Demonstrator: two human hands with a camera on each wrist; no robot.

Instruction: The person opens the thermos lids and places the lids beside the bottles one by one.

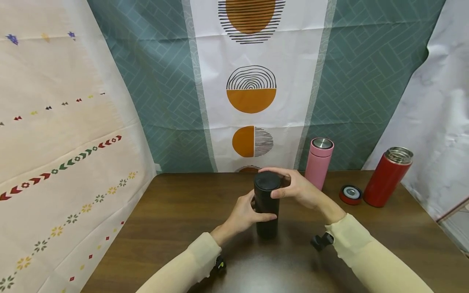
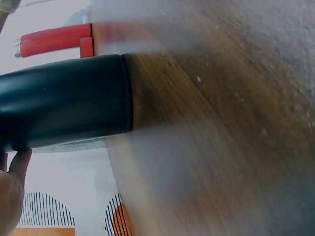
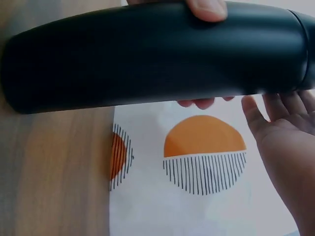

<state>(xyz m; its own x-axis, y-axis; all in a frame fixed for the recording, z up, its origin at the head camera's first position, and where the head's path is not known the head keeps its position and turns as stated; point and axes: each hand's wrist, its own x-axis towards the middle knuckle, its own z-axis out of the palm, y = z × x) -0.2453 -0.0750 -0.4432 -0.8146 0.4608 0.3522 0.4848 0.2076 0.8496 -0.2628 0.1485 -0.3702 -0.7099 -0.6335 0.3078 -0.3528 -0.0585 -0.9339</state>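
Note:
A black thermos bottle point(image 1: 266, 203) stands upright at the middle of the brown table, its dark round lid point(image 1: 267, 180) on top. My left hand point(image 1: 243, 211) grips the bottle around its body, thumb across the front. At the lid, my right hand point(image 1: 293, 187) holds the top with thumb and fingers on either side. The right wrist view shows the bottle point(image 3: 147, 59) lying sideways across the picture, with the left hand's thumb point(image 3: 209, 9) on its body. In the left wrist view the bottle's base point(image 2: 110, 93) meets the tabletop.
Behind the right hand is a pink bottle point(image 1: 318, 167) with a silver-topped lid. Farther right a red bottle point(image 1: 386, 179) stands without a lid, its metal neck bare. Beside it lies a red and black lid point(image 1: 350, 194). A patterned curtain point(image 1: 253, 53) hangs behind the table point(image 1: 176, 219).

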